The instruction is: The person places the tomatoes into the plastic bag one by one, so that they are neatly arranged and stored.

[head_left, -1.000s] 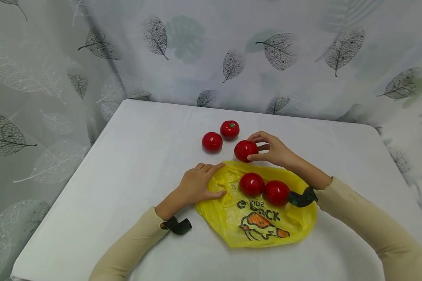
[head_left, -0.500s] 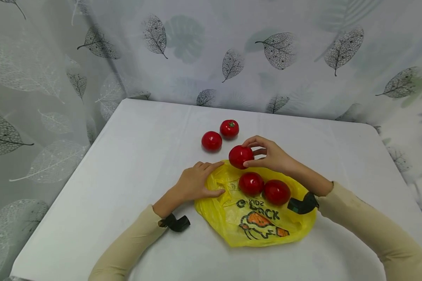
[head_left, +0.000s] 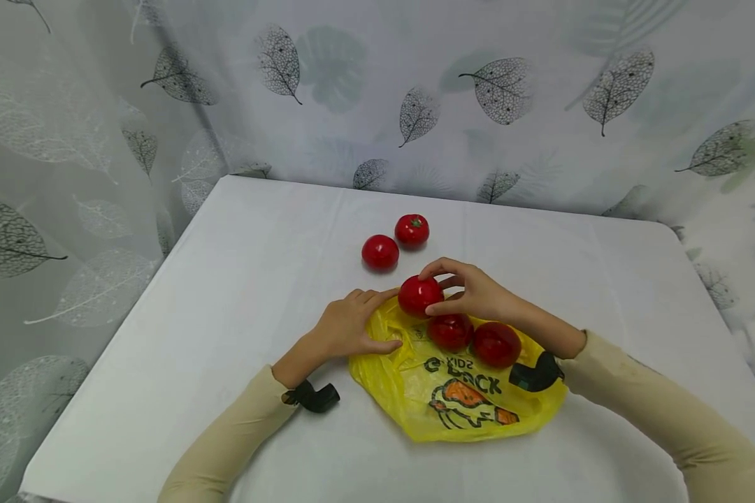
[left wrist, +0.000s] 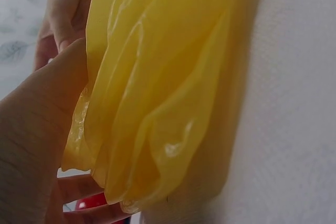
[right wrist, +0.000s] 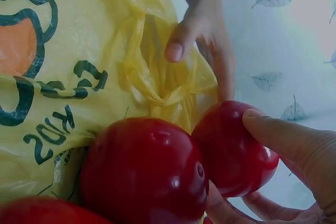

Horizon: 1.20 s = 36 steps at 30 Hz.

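A curtained-off indoor spot: leaf-printed sheeting (head_left: 377, 70) hangs behind and beside 1 white table (head_left: 277, 258); the room's kind is unclear.

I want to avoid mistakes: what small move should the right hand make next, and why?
Probably the right hand should lower the held tomato onto the yellow bag: it appears over the far edge, close to two other tomatoes lying on the bag, and the left hand touches the bag's side.

Red on the tomatoes (head_left: 380, 253), orange-and-black print on the yellow bag (head_left: 415, 412).
White on tabletop (head_left: 270, 265), beige on sleeves (head_left: 654, 409), dark leaf print over pale curtain (head_left: 352, 140).
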Available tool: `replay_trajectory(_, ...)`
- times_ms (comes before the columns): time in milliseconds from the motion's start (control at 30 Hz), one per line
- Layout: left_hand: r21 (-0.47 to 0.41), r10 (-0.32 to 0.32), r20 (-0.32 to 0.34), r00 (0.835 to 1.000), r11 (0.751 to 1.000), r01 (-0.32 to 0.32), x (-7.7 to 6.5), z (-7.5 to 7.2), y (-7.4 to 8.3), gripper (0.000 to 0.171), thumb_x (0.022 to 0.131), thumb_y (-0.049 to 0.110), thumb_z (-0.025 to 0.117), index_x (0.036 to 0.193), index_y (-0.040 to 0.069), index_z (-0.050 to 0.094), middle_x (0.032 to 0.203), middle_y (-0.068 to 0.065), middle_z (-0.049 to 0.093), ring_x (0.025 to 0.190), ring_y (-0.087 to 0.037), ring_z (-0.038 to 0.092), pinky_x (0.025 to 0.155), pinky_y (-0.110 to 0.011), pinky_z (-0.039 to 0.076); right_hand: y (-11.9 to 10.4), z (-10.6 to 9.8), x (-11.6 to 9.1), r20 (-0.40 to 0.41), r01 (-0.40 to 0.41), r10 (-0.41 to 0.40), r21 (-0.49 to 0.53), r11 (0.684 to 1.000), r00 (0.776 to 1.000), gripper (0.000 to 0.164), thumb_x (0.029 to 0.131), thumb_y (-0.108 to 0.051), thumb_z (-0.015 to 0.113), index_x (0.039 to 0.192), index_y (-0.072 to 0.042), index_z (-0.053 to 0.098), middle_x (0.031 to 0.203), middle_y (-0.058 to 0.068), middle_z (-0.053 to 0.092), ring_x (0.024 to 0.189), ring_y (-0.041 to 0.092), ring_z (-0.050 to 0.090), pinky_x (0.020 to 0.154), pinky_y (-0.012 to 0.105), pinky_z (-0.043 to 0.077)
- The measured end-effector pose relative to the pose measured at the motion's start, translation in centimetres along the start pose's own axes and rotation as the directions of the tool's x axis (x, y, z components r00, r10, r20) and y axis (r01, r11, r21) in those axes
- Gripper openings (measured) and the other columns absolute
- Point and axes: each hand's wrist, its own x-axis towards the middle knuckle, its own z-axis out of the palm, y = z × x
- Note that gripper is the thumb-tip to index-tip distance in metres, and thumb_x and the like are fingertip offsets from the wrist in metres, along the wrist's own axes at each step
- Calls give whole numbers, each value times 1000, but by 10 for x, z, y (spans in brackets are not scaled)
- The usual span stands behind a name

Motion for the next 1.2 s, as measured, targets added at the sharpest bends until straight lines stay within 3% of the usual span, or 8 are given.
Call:
replay_trajectory(267, -8, -13, 14, 1000, 1000, 13, 1, 0, -2, 83, 80, 62, 64, 149, 24, 39, 135, -5, 58, 117, -24, 53, 85, -42, 54, 1, 7, 4, 45, 19, -20, 7, 1000, 999, 44, 83, -6, 76, 122, -8, 56, 130, 15, 55, 116, 38, 58, 86, 44, 55)
replay_trajectory(467, -7, -22, 27, 999, 1000, 22, 1, 1, -2, 82, 80, 62, 64, 149, 23, 41, 137, -4, 57, 120, -25, 52, 87, -43, 53, 7, 14, 7, 76, 58, -54, -56, 997, 996, 42, 83, -6, 76, 120, -8, 56, 129, 15, 55, 116, 38, 58, 87, 44, 55)
replay_trajectory(1200, 32, 14, -10, 1000, 999, -13, 1, 0, -3, 79, 81, 60, 65, 146, 20, 44, 132, -4, 60, 114, -23, 55, 82, -39, 56, 9, 23, 14, 213, 116, -83, -147, 982, 974, 43, 84, -5, 75, 122, -8, 54, 125, 13, 59, 118, 34, 56, 87, 41, 55)
